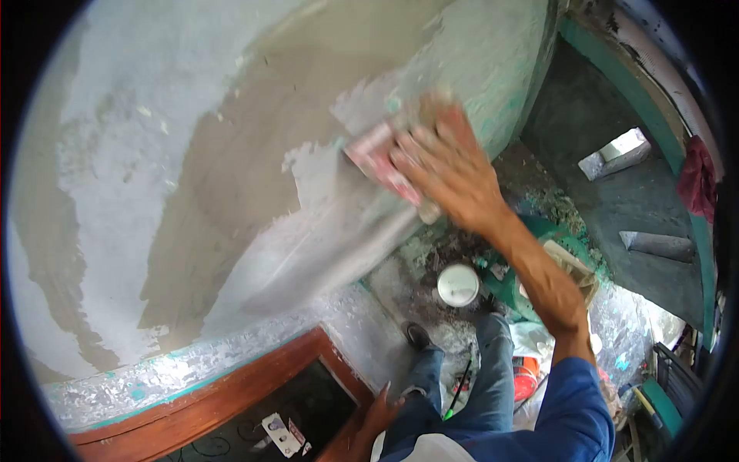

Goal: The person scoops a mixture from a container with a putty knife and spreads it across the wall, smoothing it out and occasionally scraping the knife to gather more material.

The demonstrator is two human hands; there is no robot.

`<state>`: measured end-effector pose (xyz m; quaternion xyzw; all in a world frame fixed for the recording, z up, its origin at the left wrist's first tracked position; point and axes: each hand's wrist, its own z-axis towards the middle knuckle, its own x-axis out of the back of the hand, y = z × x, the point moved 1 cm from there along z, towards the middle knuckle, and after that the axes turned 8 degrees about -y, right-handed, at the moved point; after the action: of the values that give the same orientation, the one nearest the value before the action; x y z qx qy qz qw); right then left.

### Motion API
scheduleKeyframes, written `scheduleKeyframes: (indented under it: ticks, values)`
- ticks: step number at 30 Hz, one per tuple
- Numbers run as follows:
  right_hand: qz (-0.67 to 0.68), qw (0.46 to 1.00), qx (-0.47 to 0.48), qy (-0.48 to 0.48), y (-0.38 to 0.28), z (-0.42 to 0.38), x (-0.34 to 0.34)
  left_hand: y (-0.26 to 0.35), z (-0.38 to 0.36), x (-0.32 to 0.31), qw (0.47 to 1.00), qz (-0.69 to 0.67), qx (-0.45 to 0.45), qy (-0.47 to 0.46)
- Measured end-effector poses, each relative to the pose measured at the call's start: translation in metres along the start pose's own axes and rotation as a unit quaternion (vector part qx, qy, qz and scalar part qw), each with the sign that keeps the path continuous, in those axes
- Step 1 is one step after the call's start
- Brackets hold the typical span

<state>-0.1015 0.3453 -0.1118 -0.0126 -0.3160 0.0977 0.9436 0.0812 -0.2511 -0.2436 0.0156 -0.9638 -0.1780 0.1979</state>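
High on the wall (254,154), my right hand (450,169) presses a reddish, dust-whitened sheet of sandpaper (377,158) flat against the surface. Its fingers lie over the sheet, and motion blurs the far end. Brown-grey patches and paler, whitish patches of filler cover the wall around it. Low in the view, my left hand (379,414) is beside the reddish-brown wooden frame (339,362), fingers apart with nothing visible in them. The forearm behind it is partly hidden.
A white bucket (458,286) stands on the littered floor near my feet. Right of it are a green object (512,289) and a red bucket (526,377). A dark grey wall with two slots (658,245) curves along the right, with a dark red cloth (698,179) hanging there.
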Motion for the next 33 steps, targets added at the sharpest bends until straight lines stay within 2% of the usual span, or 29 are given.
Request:
scheduleKeyframes:
  ticks: [1, 2, 3, 4, 6, 7, 9, 11, 12, 13, 15, 18, 20, 22, 24, 27, 29, 31, 32, 33]
  values:
    - [0.052, 0.997, -0.053, 0.013, -0.005, -0.007, 0.016, 0.003, 0.000, 0.006, 1.000, 0.006, -0.007, 0.004]
    - [0.107, 0.988, -0.111, 0.021, -0.008, -0.012, 0.028, 0.002, -0.010, 0.008, 0.999, -0.025, 0.028, -0.018]
    - [0.130, 0.970, -0.188, 0.078, 0.000, -0.005, 0.038, 0.001, -0.013, 0.010, 0.996, -0.056, 0.061, -0.041]
    - [0.153, 0.943, -0.263, 0.135, 0.014, 0.006, 0.051, 0.001, -0.014, 0.012, 0.996, -0.051, 0.056, -0.044]
    - [0.139, 0.904, -0.351, 0.203, 0.050, 0.039, 0.084, 0.005, -0.015, 0.024, 0.996, -0.075, 0.037, -0.013]
    - [0.133, 0.904, -0.350, 0.205, 0.065, 0.053, 0.088, 0.001, -0.011, 0.024, 0.997, -0.071, 0.032, -0.015]
    - [0.261, 0.827, -0.464, 0.180, 0.079, 0.079, 0.085, -0.017, -0.001, 0.024, 0.993, -0.106, -0.039, 0.039]
    - [0.189, 0.875, -0.407, 0.181, 0.045, 0.102, 0.061, -0.007, 0.001, 0.032, 0.992, -0.104, -0.062, 0.043]
    - [0.210, 0.884, -0.368, 0.197, 0.023, 0.108, 0.059, 0.000, -0.003, 0.034, 0.990, -0.105, -0.077, 0.049]
    - [0.212, 0.885, -0.368, 0.192, 0.006, 0.112, 0.052, 0.000, -0.007, 0.032, 0.990, -0.110, -0.075, 0.047]
    - [0.123, 0.913, -0.326, 0.212, -0.021, 0.115, 0.034, 0.002, -0.007, 0.034, 0.990, -0.110, -0.075, 0.035]
    - [0.119, 0.930, -0.265, 0.226, -0.065, 0.119, 0.015, 0.000, -0.015, 0.032, 0.993, -0.100, -0.050, 0.033]
    - [0.116, 0.938, -0.231, 0.231, -0.104, 0.123, 0.008, -0.018, -0.016, 0.023, 0.993, -0.092, -0.069, 0.039]
    - [0.164, 0.932, -0.270, 0.175, -0.147, 0.129, 0.001, -0.029, -0.018, 0.020, 0.991, -0.082, -0.088, 0.052]
    - [0.164, 0.935, -0.261, 0.175, -0.184, 0.136, -0.012, -0.038, -0.024, 0.018, 0.994, -0.095, -0.040, 0.020]
    - [0.187, 0.938, -0.269, 0.113, -0.246, 0.142, -0.026, -0.074, -0.019, -0.005, 0.993, -0.091, -0.059, 0.045]
    - [0.222, 0.934, -0.245, 0.135, -0.290, 0.147, -0.039, -0.063, -0.029, -0.002, 0.992, -0.121, -0.044, 0.020]
    - [0.293, 0.932, -0.192, 0.092, -0.333, 0.138, -0.046, -0.056, -0.035, -0.005, 0.989, -0.146, -0.034, -0.009]
    - [0.290, 0.934, -0.189, 0.092, -0.346, 0.130, -0.043, -0.056, -0.035, -0.008, 0.988, -0.147, -0.053, 0.014]
    - [0.371, 0.908, -0.183, 0.072, -0.354, 0.119, -0.039, -0.058, -0.035, -0.013, 0.986, -0.149, -0.072, 0.036]
